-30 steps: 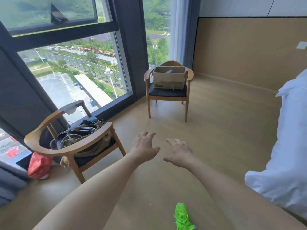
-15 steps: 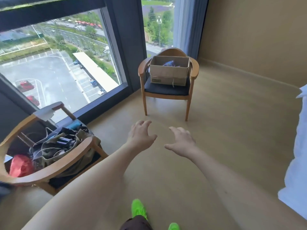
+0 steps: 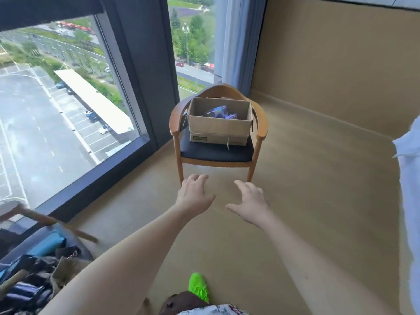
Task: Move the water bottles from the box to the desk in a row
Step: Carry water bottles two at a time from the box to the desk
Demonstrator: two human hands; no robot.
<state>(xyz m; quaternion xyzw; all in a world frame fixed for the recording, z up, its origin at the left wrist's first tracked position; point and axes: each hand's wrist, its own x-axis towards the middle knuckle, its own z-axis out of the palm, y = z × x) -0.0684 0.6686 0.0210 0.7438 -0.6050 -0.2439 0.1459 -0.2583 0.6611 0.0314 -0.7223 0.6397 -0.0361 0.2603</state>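
Water bottles [image 3: 219, 112] lie inside the cardboard box [image 3: 219, 130], which sits on the dark seat of a wooden chair [image 3: 217, 153] by the window [image 3: 56, 110]. Only a patch of shiny blue and purple shows above the box's front wall, so they are probably bottles lying on their sides in wrapping, though the view is too blurred to count them or be sure how they lie. The box is open at the top, likely so the bottles can be lifted straight out, and it sits squarely between the chair's curved arms, which keep it from sliding sideways.

Both hands are held out in front, palms down, fingers spread and loosely bent, holding nothing. The left hand [image 3: 195, 194] and right hand [image 3: 250, 202] are near each other with a gap between them, roughly as wide as the box looks from here; I judge they are readied for reaching in or taking the box by its sides. They hang over bare floor [image 3: 306, 189], just short of the chair's front legs in the picture, and are well apart from the bottles, which lie ahead of and beyond both hands, with the box's front wall between.

No desk is in view. A green shoe [image 3: 198, 286] shows below, and another chair loaded with bags [image 3: 34, 269] stands at the lower left. No bottle has been taken out as far as can be seen; the task looks barely begun.
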